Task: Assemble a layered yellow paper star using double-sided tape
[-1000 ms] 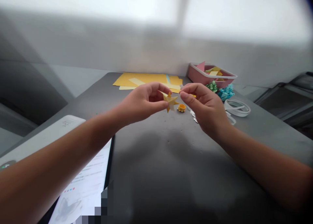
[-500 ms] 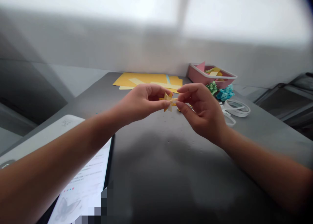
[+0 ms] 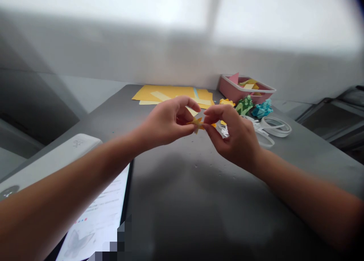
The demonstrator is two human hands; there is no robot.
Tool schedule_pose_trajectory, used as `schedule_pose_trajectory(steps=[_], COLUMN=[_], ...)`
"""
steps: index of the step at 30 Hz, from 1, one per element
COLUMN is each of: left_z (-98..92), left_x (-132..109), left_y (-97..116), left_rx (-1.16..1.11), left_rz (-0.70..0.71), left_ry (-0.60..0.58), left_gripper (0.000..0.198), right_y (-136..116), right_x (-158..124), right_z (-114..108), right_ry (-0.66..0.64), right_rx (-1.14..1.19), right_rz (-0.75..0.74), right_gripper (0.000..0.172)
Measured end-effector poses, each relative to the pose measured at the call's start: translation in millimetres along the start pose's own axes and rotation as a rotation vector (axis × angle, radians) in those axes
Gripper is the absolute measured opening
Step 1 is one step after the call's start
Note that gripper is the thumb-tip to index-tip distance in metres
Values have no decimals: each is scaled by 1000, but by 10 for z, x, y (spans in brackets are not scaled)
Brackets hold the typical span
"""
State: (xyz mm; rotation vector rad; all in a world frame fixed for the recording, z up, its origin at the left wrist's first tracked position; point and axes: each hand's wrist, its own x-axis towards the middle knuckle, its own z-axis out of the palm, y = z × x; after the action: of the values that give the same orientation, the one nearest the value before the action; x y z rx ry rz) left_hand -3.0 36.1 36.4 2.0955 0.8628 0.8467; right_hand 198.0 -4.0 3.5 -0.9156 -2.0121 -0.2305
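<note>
A small yellow folded paper star is held in the air above the grey table, between both hands. My left hand pinches its left side with thumb and fingers. My right hand pinches its right points, thumb and forefinger closed on the paper. Most of the star is hidden by my fingertips.
Yellow paper sheets lie at the table's far edge. A pink tray with paper scraps stands at the back right, with green and blue folded paper pieces and white paper strips before it. A printed sheet and white device lie at left.
My right hand closed in from a gap beside the star and now pinches it. The star turned from face-on to nearly edge-on. Both hands shifted slightly.
</note>
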Motion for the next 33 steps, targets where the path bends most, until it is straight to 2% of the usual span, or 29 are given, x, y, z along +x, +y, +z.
schedule_pose_trajectory(steps=[22, 28, 33], left_z=[-11, -17, -17], left_x=[16, 18, 16], left_y=[-26, -55, -103], left_rx=[18, 70, 111], left_rz=[16, 41, 73], left_ry=[-62, -90, -105], left_gripper=[35, 44, 40], right_y=[15, 26, 41], right_x=[-24, -37, -61], right_z=[57, 85, 133], right_ry=[12, -1, -16], right_rx=[-22, -7, 22], right_rz=[-14, 5, 8], right_gripper=[23, 25, 33])
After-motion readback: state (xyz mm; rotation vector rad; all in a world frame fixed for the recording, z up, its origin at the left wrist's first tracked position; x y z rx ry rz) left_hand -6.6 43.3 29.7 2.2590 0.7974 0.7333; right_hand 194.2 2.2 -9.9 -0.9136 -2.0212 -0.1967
